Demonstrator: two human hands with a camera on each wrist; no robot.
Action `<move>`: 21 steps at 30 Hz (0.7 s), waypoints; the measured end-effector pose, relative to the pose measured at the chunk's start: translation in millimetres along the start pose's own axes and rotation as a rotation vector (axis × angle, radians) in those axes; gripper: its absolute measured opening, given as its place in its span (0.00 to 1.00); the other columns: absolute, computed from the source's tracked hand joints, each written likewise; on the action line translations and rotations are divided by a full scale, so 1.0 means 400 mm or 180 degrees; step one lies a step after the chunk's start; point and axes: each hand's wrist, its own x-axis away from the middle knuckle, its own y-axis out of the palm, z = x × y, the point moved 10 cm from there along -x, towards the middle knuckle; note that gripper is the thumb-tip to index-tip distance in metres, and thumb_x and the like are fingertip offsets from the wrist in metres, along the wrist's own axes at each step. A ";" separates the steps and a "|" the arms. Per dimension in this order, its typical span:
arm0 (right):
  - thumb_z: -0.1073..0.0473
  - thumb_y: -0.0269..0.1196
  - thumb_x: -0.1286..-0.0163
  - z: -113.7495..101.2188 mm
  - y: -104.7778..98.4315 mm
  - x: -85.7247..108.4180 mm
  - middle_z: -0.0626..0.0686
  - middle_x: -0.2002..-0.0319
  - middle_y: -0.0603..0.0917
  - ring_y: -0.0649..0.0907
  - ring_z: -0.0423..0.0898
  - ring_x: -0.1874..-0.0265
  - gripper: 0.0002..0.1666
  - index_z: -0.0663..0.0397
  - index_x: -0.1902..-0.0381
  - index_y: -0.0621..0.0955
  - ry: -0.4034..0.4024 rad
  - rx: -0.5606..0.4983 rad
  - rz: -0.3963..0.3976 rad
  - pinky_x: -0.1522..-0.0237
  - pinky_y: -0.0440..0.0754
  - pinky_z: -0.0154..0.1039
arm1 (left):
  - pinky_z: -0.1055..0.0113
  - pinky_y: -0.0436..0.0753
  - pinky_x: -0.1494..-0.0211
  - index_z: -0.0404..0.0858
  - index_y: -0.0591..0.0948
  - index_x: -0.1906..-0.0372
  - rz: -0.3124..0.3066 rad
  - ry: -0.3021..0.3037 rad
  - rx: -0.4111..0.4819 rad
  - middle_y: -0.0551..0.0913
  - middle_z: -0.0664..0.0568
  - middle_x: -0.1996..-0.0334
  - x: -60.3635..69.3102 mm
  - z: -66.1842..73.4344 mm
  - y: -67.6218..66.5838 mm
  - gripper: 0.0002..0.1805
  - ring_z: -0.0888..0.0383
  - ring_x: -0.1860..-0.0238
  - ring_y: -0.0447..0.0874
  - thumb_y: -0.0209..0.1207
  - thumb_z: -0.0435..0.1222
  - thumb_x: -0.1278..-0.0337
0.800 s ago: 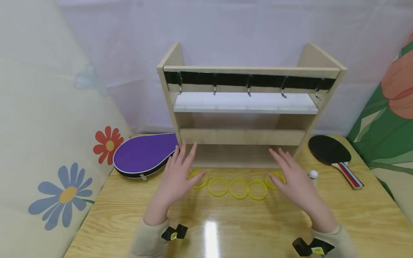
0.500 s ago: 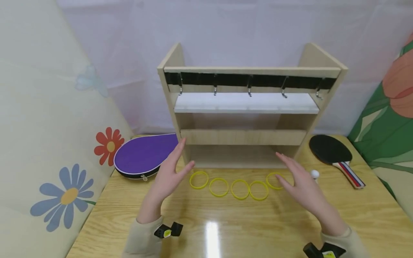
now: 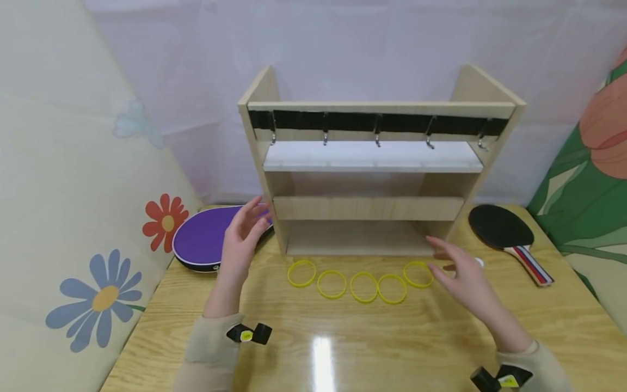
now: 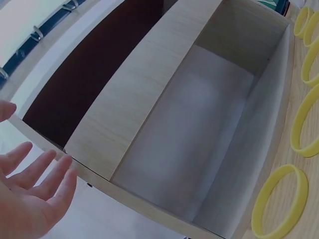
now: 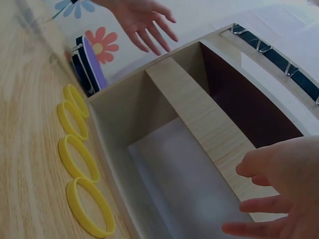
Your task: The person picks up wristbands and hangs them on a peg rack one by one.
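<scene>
My left hand (image 3: 237,245) is raised in front of the purple paddle case (image 3: 203,234), beside the left wall of a light wooden shelf unit (image 3: 367,209). Its fingers are loosely bent and nothing is in them. Over the right side of the table, my right hand (image 3: 465,277) hovers near the rightmost yellow ring (image 3: 418,287), also holding nothing. Several thin yellow rings lie in a row before the shelf; four-fingered reach of the left hand (image 4: 35,199) appears apart from them in the left wrist view. The right hand (image 5: 284,194) partly covers a white ball (image 3: 479,262) in the head view.
Several metal hooks (image 3: 377,140) hang along a black strip (image 3: 352,121) on the shelf's upper board. A black table tennis bat (image 3: 501,226) with a striped handle lies at the right. Patterned cloth (image 3: 103,296) stands along the left side.
My left hand has moved left and away from the rings, its fingers bending more. My right hand has shifted to the right, its fingers curling slightly. The rings have stayed in place.
</scene>
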 end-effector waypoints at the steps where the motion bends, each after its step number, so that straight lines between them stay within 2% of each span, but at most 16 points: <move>1: 0.71 0.66 0.38 0.002 0.000 0.000 0.67 0.42 0.79 0.85 0.60 0.55 0.33 0.64 0.35 0.72 -0.0003 -0.0020 0.0003 0.61 0.86 0.50 | 0.72 0.78 0.41 0.33 0.66 0.29 0.0067 -0.0003 0.0074 0.77 0.43 0.39 -0.005 -0.001 -0.006 0.26 0.57 0.41 0.80 0.52 0.30 0.29; 5: 0.73 0.66 0.38 0.018 0.006 0.001 0.68 0.46 0.81 0.86 0.59 0.60 0.31 0.65 0.37 0.74 0.0044 -0.0091 -0.0005 0.65 0.86 0.44 | 0.71 0.80 0.44 0.33 0.68 0.30 0.0245 -0.0097 0.0238 0.79 0.48 0.42 -0.022 -0.015 -0.025 0.25 0.57 0.43 0.80 0.52 0.29 0.30; 9: 0.73 0.66 0.38 0.040 0.015 0.008 0.68 0.50 0.83 0.87 0.57 0.64 0.30 0.64 0.38 0.75 0.0162 -0.0111 -0.0036 0.67 0.86 0.41 | 0.73 0.78 0.42 0.35 0.66 0.29 0.0261 -0.0237 0.0235 0.73 0.41 0.35 -0.031 -0.033 -0.032 0.26 0.53 0.39 0.76 0.52 0.31 0.29; 12: 0.71 0.66 0.37 0.055 0.022 0.013 0.68 0.50 0.83 0.87 0.56 0.64 0.29 0.63 0.37 0.75 0.0243 -0.0123 -0.0072 0.67 0.86 0.42 | 0.72 0.76 0.39 0.38 0.65 0.27 0.0228 -0.0356 0.0179 0.70 0.41 0.32 -0.038 -0.045 -0.035 0.27 0.54 0.36 0.73 0.52 0.34 0.28; 16: 0.70 0.66 0.36 0.069 0.031 0.019 0.68 0.50 0.83 0.87 0.56 0.64 0.29 0.63 0.37 0.74 0.0298 -0.0115 -0.0129 0.67 0.85 0.41 | 0.64 0.70 0.30 0.42 0.65 0.27 0.0184 -0.0471 0.0068 0.70 0.45 0.30 -0.053 -0.052 -0.037 0.28 0.53 0.32 0.70 0.54 0.38 0.29; 21: 0.72 0.65 0.37 0.082 0.044 0.021 0.70 0.52 0.83 0.86 0.56 0.66 0.28 0.66 0.38 0.75 0.0285 -0.0144 -0.0145 0.68 0.84 0.38 | 0.56 0.63 0.25 0.41 0.64 0.26 0.0141 -0.0426 0.0089 0.68 0.45 0.29 -0.082 -0.048 -0.031 0.30 0.52 0.29 0.67 0.55 0.38 0.29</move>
